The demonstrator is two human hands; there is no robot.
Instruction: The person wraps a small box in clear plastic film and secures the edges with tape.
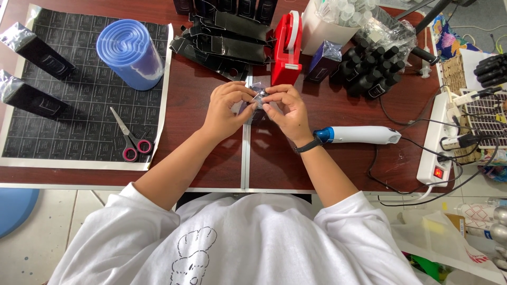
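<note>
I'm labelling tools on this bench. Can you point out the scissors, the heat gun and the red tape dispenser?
scissors [128,138]: head view, on the blades just above the pink handles.
heat gun [359,135]: head view, middle of its white body.
red tape dispenser [285,50]: head view, on its red side wall.

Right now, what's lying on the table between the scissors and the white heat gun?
In the head view, both hands, left and right, pinching a small film-wrapped box, lie between the scissors and heat gun.
</note>
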